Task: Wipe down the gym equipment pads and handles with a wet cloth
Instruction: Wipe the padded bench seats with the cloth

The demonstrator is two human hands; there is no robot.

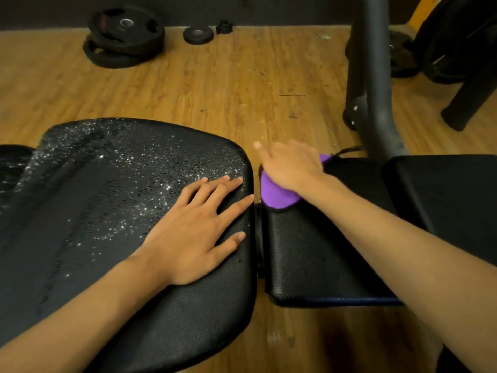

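Purple cloth point(277, 193) sits right of big pad point(94, 197), pressed under my right hand point(290, 165), grip unclear; left hand point(193, 232) spread flat there, bracing, I judge.

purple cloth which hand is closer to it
Right. The right hand holds the purple cloth; the left hand lies flat on the wide pad to its left.

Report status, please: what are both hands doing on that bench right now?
Left hand flat on wet big pad. Right hand on cloth atop small pad, grip unclear. Nothing in the way.
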